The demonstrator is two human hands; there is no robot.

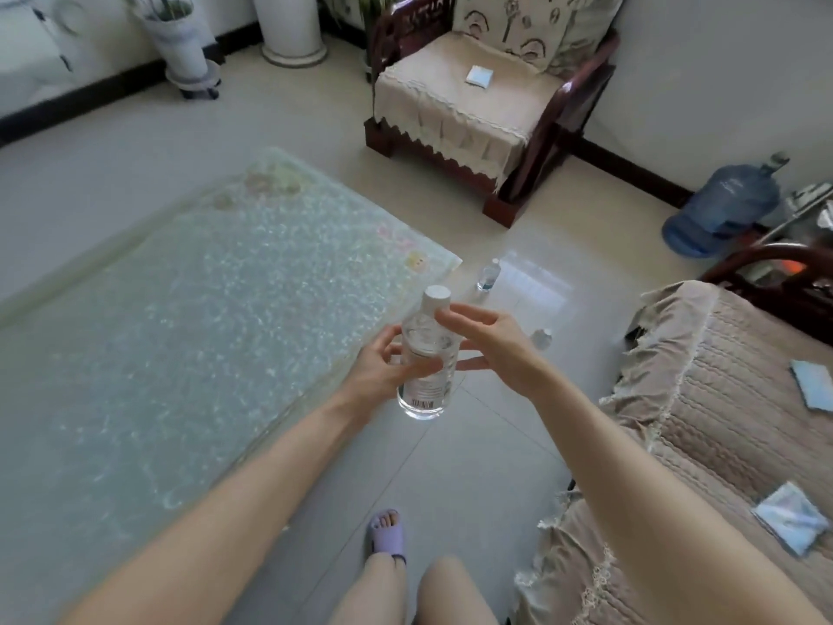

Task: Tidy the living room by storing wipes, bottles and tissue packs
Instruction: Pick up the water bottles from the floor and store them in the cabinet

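A clear plastic bottle point(426, 354) with a white cap is held upright above the floor, beside the glass table's corner. My left hand point(383, 367) is wrapped around its middle. My right hand point(489, 342) hovers at its right side with fingers spread, fingertips close to the bottle's neck. Two more small bottles stand on the floor beyond, one point(489, 275) near the table corner and one point(542, 338) partly hidden behind my right hand. Tissue packs lie on the sofa at right point(791, 523) point(813, 383), and one point(480, 75) lies on the armchair seat.
A glass coffee table point(180, 309) fills the left. An armchair point(473, 106) stands ahead, a covered sofa point(721, 421) at right. A large blue water jug point(725, 205) lies by the wall. Plant pots point(185, 47) stand at the back left. My slippered foot point(387, 532) is below.
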